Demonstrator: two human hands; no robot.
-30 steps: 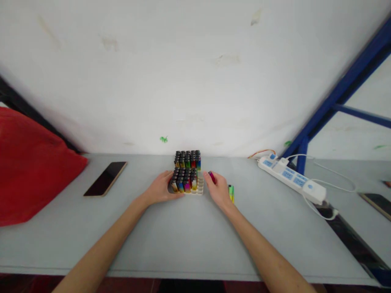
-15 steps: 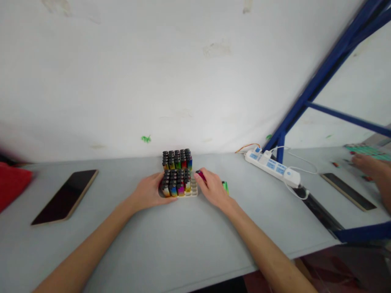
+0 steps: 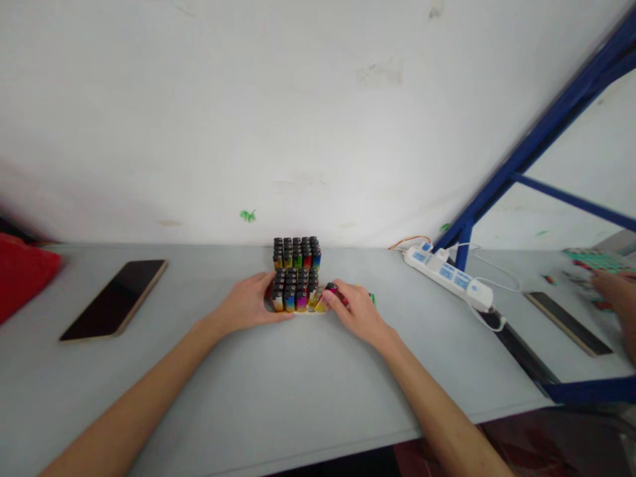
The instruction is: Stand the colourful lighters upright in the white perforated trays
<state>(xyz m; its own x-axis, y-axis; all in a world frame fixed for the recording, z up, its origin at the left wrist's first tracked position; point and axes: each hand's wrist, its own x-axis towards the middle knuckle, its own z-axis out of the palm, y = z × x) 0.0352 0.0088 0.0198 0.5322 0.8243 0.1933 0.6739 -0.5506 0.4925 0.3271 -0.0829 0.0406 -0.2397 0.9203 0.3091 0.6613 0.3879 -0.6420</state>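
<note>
Several lighters [image 3: 290, 301] with black tops and coloured bodies stand upright in rows in a pale tray [image 3: 313, 313]. My left hand [image 3: 246, 303] is wrapped round the tray's left side, thumb along the front. At the tray's right end, my right hand [image 3: 362, 313] is closed on a lighter [image 3: 331, 287] with a black top and a reddish body. A yellow lighter [image 3: 320, 304] leans at the right front of the tray, close to my right fingertips. Something green [image 3: 372, 299], partly hidden, lies beyond my right hand.
Behind the tray stands another block of lighters [image 3: 297, 255], near the wall. A dark tablet-like slab [image 3: 115, 298] and a red item [image 3: 24, 275] are at left. To the right are a power strip [image 3: 447, 275], a blue frame [image 3: 521, 159] and another person's blurred hand [image 3: 619, 291].
My right hand has brought the lighter down to the tray's right end. A yellow lighter now shows leaning at the right front. The view has shifted slightly; my left hand still holds the tray.
</note>
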